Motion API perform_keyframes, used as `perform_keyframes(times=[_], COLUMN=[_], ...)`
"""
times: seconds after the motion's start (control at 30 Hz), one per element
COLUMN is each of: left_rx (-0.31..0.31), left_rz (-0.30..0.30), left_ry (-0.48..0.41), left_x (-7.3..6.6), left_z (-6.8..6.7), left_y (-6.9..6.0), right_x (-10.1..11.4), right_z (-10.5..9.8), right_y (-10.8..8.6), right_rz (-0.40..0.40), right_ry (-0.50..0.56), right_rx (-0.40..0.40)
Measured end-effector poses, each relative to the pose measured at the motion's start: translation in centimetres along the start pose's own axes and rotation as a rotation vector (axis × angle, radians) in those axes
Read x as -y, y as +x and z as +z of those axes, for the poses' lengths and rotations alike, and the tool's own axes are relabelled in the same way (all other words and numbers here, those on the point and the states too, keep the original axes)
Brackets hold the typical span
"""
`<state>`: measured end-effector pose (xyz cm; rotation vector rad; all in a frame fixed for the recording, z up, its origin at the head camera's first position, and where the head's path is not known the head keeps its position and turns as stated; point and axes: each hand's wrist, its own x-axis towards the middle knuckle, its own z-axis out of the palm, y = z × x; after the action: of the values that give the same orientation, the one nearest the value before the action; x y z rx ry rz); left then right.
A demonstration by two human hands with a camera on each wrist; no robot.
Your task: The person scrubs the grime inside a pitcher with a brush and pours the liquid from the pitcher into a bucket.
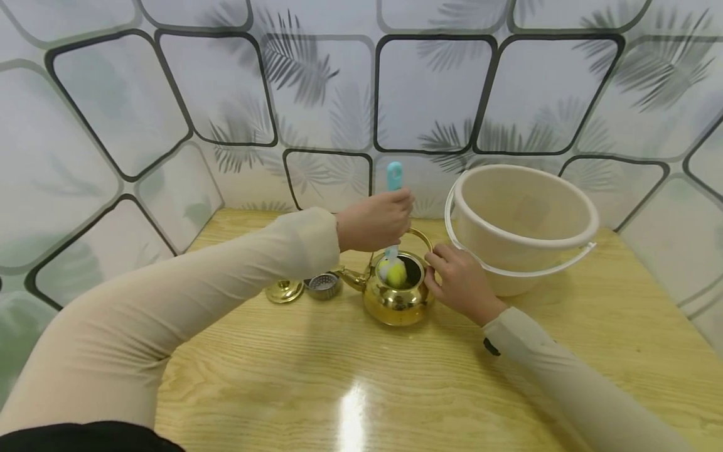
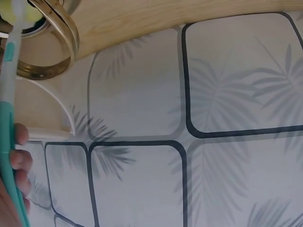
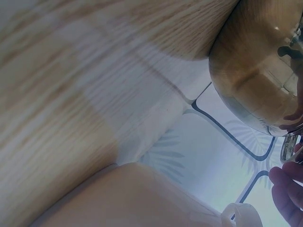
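My left hand grips the blue handle of a sponge bottle brush, its fingers curled round it. The brush's yellow and white sponge head sits inside the mouth of a shiny gold teapot, which stands lidless on the table with its spout to the left. At the teapot's right side, my right hand pinches the foot of the raised hoop handle between thumb and fingers. The right wrist view shows the teapot's belly and the right fingertips by the handle's bracket.
Left of the spout lie a small metal strainer and a gold lid. A large cream bucket with a white bail stands behind the right hand. The wooden table meets a patterned wall at the back.
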<state>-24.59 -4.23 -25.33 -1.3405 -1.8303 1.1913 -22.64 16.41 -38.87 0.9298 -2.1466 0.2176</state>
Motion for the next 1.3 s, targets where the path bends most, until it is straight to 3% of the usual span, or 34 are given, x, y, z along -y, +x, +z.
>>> perform_keyframes(times=[0.23, 0.37, 0.63, 0.77, 1.1, 1.3], left_rx=[0.091, 0.113, 0.172, 0.159, 0.122, 0.109], left_rz=[-0.123, -0.198, -0.386, -0.475, -0.49, -0.536], left_ry=[0.047, 0.023, -0.192, -0.325, -0.419, -0.525], left_x=[-1.1, -1.8, -3.1, -3.5, -3.7, -3.8], left_z=[-0.3, -0.4, -0.8, -0.7, -0.2, 0.5], left_y=[0.0, -0.2, -1.0, -1.3, -2.5, -3.6], right_x=[-0.1, -0.1, -0.1, -0.1, 0.1, 0.1], right_z=[0.1, 0.1, 0.1, 0.2, 0.0, 0.1], right_y=[0.0, 0.0, 0.0, -0.1, 0.0, -0.1], right_rz=[-0.005, -0.01, -0.007, -0.001, 0.003, -0.006], right_ry=[0.001, 0.002, 0.006, 0.005, -0.034, -0.056], right_rx=[-0.009, -0.013, -0.017, -0.01, -0.008, -0.013])
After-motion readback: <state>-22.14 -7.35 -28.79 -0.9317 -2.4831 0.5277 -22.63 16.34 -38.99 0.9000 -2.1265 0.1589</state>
